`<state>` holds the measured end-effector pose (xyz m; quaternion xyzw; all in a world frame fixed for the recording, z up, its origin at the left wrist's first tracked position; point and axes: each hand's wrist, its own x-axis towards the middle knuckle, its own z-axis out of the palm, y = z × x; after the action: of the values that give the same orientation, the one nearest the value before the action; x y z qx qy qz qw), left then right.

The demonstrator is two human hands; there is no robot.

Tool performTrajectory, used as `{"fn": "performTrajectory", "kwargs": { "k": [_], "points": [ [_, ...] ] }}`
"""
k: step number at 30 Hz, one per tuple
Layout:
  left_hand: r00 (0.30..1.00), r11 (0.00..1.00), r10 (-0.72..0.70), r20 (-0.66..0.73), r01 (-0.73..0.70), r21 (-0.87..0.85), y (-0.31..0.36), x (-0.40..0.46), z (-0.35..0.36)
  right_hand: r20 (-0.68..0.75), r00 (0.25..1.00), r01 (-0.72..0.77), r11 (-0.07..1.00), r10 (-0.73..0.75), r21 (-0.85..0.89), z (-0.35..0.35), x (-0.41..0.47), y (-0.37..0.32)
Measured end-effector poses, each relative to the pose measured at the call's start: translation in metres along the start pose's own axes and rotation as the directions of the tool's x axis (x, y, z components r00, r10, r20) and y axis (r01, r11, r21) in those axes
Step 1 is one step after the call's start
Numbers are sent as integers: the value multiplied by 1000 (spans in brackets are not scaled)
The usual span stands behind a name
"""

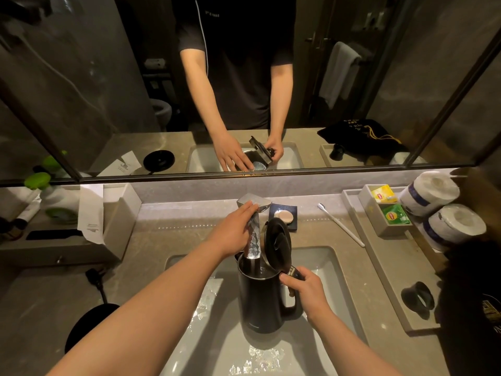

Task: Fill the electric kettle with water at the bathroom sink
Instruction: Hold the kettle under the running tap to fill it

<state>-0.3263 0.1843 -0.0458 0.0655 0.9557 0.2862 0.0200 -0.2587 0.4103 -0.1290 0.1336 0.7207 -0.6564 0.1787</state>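
Note:
A black electric kettle [261, 302] stands upright in the white sink [336, 278], its lid [278, 244] swung open. My right hand [305, 287] grips the kettle's handle near the top. A chrome faucet [253, 234] reaches over the kettle's mouth and its spout end sits just inside the opening. My left hand [233, 232] rests on the faucet, fingers laid on its flat lever at the top. Water lies in patches on the sink floor. I cannot tell the level inside the kettle.
The kettle's round black base [86, 327] and plug lie on the counter at left. A soap dish [283, 217] and a toothbrush [341, 225] lie behind the sink. At right stand a tray [385, 270] with tea bags, toilet rolls [444, 213] and a black cup [417, 297].

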Motion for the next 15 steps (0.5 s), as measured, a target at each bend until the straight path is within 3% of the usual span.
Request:
{"fn": "performTrajectory", "kwargs": {
  "k": [15],
  "points": [
    [1000, 1000, -6, -14, 6, 19, 1, 0, 0, -1, 1000, 13, 1000, -13, 12, 0, -1, -2]
  ]
}}
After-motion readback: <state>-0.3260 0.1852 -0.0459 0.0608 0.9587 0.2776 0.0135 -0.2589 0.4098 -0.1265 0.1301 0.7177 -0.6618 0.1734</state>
